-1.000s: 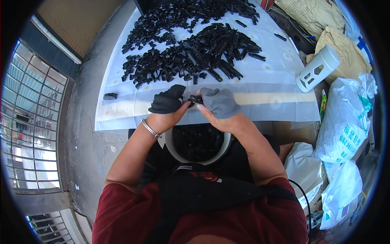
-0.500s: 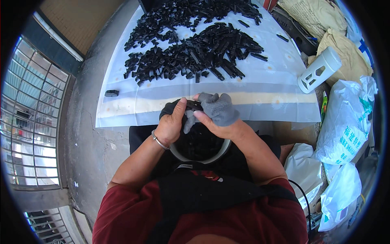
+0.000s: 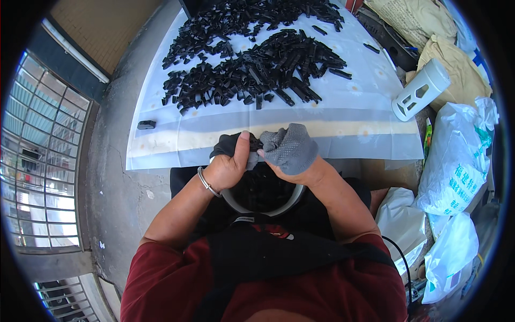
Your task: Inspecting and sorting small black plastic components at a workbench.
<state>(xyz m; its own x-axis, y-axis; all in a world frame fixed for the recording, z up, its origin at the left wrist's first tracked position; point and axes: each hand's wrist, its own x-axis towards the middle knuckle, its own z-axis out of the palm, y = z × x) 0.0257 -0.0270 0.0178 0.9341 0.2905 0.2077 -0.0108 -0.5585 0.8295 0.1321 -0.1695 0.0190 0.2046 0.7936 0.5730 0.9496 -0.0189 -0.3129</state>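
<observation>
Just past the table's near edge, both hands meet over a bucket. My left hand (image 3: 234, 152), in a dark glove with the thumb bare, is closed around a small black plastic part (image 3: 257, 145). On its other side, my right hand (image 3: 291, 149) grips the same part, its fingers curled in a grey dotted glove. Most of the part is hidden by the fingers, so its exact kind cannot be told. Below them the pale rim of the bucket (image 3: 275, 211) shows, with dark contents inside. Heaped black plastic pieces (image 3: 201, 83) and longer black strips (image 3: 300, 61) lie farther off.
A white flower-printed cloth covers the table (image 3: 343, 142). One chunky black piece (image 3: 146, 124) lies at its left. A pale cylindrical container (image 3: 421, 90) leans at the right edge, beside white plastic bags (image 3: 453, 161) and tan sacks (image 3: 453, 64). A barred window (image 3: 45, 155) stands at left.
My right fingers have curled in tighter, and the hand has turned over the part. My left thumb has shifted slightly right, and the hands cover more of the part.
</observation>
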